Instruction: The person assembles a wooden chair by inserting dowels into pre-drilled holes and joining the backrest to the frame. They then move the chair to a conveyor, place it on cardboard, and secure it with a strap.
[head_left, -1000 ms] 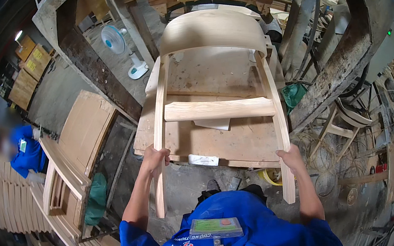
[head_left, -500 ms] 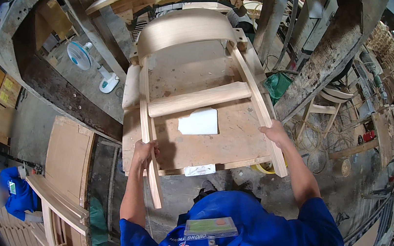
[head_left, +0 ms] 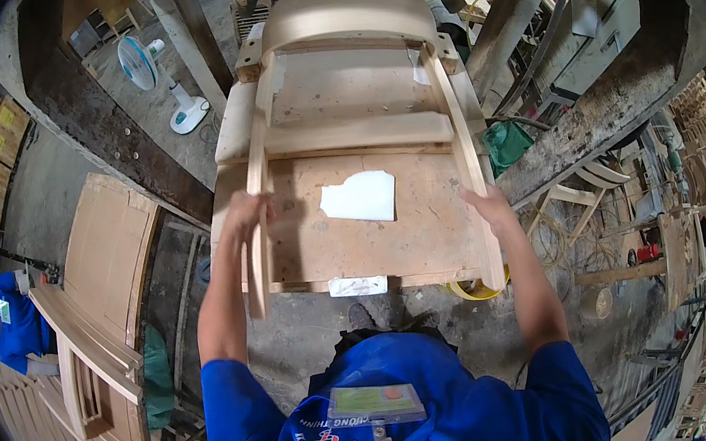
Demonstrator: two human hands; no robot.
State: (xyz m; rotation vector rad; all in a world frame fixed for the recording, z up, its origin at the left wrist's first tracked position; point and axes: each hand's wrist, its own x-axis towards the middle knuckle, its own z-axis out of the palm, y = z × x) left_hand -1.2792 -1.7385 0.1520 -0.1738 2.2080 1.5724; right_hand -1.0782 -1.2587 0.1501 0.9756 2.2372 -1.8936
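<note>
A pale wooden chair back frame lies over the workbench, its curved top rail at the far end and its two long legs pointing toward me. My left hand is wrapped round the left leg, slightly blurred. On the right leg, my right hand grips from the outer side, thumb on the inner face. Between the legs, a white sheet with an uneven outline rests on the bench top. A white-wrapped block is fixed at the bench's front edge.
Heavy metal posts flank the bench on both sides. A standing fan is at far left. To the left, a co-worker in blue is beside stacked wooden frames. A yellow bucket sits under the bench's right corner.
The chair back frame has moved away from me, its near leg ends now higher in view. Both hands have travelled forward with it, still holding the legs.
</note>
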